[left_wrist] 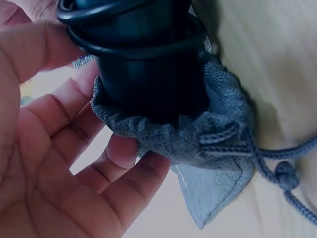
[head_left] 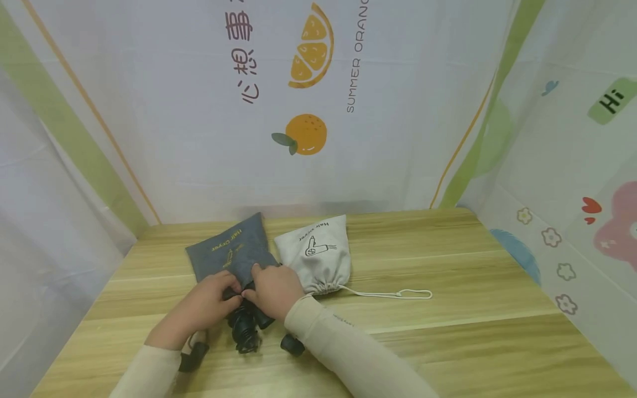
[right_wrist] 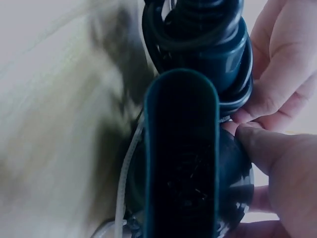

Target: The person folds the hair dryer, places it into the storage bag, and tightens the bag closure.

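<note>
A dark grey drawstring bag [head_left: 209, 254] printed "Hair Dryer" lies at the back left of the table, its gathered mouth toward me. A black hair dryer [head_left: 245, 327], cord wound round its handle, sits partly inside that mouth; the rest is hidden in the cloth. My left hand [head_left: 209, 298] holds the bag's rim, fingertips against the outside of the cloth in the left wrist view and thumb near the cord. My right hand [head_left: 278, 290] grips the dryer from the side, its thumb on the rounded body beside the flat nozzle [right_wrist: 181, 148]. Both thumbs nearly meet.
A light grey drawstring bag [head_left: 318, 260] with a hair dryer print lies right of the dark one, its white cord [head_left: 383, 293] trailing right. Small black pieces [head_left: 292, 345] lie near my right sleeve and by my left wrist. Printed white cloth walls [head_left: 398, 138] surround the table.
</note>
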`<state>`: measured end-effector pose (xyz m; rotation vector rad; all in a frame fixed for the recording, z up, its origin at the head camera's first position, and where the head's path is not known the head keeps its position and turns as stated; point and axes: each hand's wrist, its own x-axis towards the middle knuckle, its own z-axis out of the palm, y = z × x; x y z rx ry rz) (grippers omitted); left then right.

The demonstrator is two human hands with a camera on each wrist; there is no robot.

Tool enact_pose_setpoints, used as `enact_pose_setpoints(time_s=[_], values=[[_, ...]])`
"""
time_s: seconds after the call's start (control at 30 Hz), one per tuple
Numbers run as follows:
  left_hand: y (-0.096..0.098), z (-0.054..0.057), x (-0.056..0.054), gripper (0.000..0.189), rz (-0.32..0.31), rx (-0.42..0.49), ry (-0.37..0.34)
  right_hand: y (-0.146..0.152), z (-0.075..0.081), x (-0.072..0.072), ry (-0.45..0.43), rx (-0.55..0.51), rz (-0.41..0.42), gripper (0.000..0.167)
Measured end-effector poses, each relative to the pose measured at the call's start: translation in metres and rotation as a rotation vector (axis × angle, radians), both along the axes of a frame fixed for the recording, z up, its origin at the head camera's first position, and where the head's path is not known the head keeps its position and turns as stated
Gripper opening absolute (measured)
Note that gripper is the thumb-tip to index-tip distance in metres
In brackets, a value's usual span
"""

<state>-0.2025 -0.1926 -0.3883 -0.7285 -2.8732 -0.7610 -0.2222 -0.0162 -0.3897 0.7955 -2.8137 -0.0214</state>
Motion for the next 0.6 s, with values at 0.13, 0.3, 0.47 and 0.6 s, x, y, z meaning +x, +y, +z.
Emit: enact_pose_setpoints(time_s=[0.13,0.3,0.47,0.6], values=[[-0.002,-0.002,-0.003,0.012,-0.013,0.015,0.007,-0.002,0.000,0.002,0.014,0.013,-0.024,0.063],[-0.005,-0.004,-0.007,0.016,-0.038,0.029,0.025,-0.004,-0.001,0.003,0.041,0.017,-0.040,0.067],[-0.006,-0.004,-0.010,0.021,-0.045,0.030,0.031,-0.007,-0.001,0.005,0.042,-0.006,-0.059,0.070],[-0.006,-0.005,-0.013,0.023,-0.038,0.023,0.043,-0.008,-0.001,0.007,0.042,-0.020,-0.064,0.070]])
